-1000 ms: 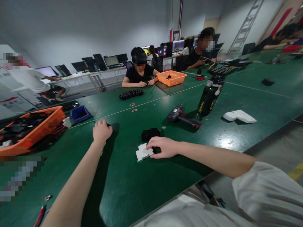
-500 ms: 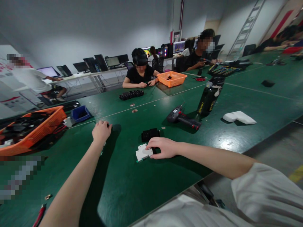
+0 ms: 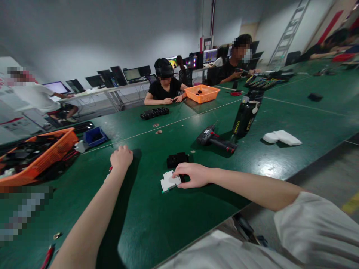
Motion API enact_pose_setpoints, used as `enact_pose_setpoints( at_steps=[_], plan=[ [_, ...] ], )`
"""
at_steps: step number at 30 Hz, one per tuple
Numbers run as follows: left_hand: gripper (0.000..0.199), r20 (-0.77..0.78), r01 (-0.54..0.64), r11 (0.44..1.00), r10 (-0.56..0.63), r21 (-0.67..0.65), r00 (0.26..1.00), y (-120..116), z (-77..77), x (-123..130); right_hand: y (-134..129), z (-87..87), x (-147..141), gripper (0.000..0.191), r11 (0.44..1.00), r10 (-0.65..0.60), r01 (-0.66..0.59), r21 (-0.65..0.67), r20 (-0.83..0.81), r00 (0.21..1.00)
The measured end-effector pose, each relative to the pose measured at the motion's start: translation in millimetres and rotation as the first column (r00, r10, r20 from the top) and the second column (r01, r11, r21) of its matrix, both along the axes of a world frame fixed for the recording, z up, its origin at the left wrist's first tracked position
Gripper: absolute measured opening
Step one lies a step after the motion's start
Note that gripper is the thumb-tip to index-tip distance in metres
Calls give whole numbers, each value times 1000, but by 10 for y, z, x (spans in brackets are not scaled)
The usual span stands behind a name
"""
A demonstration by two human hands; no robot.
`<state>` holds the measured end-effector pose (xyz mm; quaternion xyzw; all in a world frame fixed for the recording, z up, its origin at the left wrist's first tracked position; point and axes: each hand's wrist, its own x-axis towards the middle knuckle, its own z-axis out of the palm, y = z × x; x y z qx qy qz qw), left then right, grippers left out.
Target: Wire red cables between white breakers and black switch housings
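In dim light, the green tabletop (image 3: 157,220) carries white glare and dark shadows.

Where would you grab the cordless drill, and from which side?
Probably by the handle, from above and the near side. The drill lies on its side, so the narrow stretch between motor body and base is exposed. Its bit points away from the camera, and the black bottle just beyond the handle crowds the far side.
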<state>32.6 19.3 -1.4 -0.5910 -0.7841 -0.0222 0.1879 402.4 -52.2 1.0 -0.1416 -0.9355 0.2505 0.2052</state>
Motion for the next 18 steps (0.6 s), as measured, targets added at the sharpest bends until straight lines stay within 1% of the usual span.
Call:
enact_pose_setpoints(
  at_steps=[7,10,12,14,15,17,18],
  plan=[
    [42,36,-41,999,41,-21,999,-5,31,34,8,10,2,41,1000,-11,11,7,26,1000],
    [43,64,-71,997,72,-21,995,-25,53,48,-15,31,0,38,996,-40,36,82,52,998],
    [43,77,-101,995,102,-20,992,-35,55,48,-59,50,0,36,982,-107,93,166,75,991],
    [43,79,-136,991,137,-11,987,-36,39,35,-128,77,3,34,946,-226,189,264,115,967],
    [43,77,-150,989,150,-5,986,-31,25,24,-169,95,5,33,916,-300,244,318,139,944],
    [44,69,-166,986,165,1,984,-16,-10,-3,-263,148,8,27,840,-438,331,430,177,881],
    [44,65,-168,986,167,4,984,-8,-27,-16,-314,187,3,24,802,-488,357,480,181,854]
  ],
)
